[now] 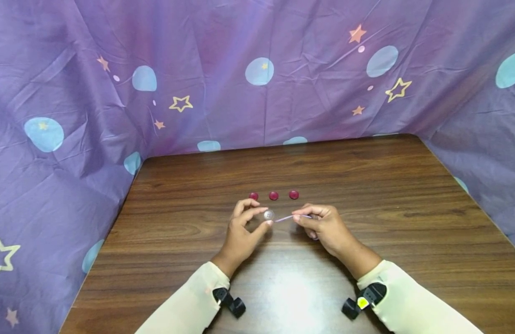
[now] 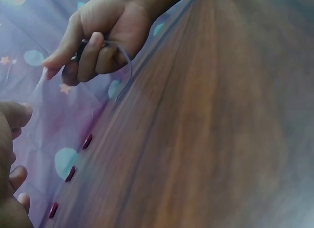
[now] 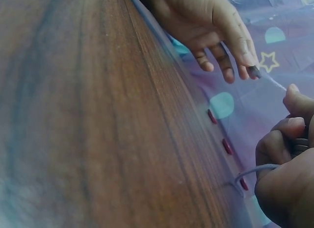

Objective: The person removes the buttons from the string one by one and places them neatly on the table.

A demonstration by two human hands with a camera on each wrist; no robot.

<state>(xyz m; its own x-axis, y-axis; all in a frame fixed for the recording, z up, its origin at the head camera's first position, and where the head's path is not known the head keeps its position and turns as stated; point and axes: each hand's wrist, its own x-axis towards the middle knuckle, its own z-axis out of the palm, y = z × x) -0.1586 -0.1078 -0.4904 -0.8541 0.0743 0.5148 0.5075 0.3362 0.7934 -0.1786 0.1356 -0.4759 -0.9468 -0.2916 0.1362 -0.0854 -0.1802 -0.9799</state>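
My left hand (image 1: 242,229) pinches a pale grey button (image 1: 268,215) with several holes between thumb and fingertips, holding it up off the table. My right hand (image 1: 326,227) pinches a thin light purple cord (image 1: 284,218) close to its end, which points at the button and lies at or very near it. In the left wrist view, a loop of the cord (image 2: 130,71) hangs from below the right hand's curled fingers. Something dark (image 3: 300,146) sits inside those fingers in the right wrist view; its kind is mostly hidden.
Three dark red buttons, the left one (image 1: 253,196), the middle one (image 1: 274,195) and the right one (image 1: 294,195), lie in a row just beyond the hands. The brown wood-grain table (image 1: 178,260) ends at a purple patterned cloth (image 1: 224,106) behind and at both sides.
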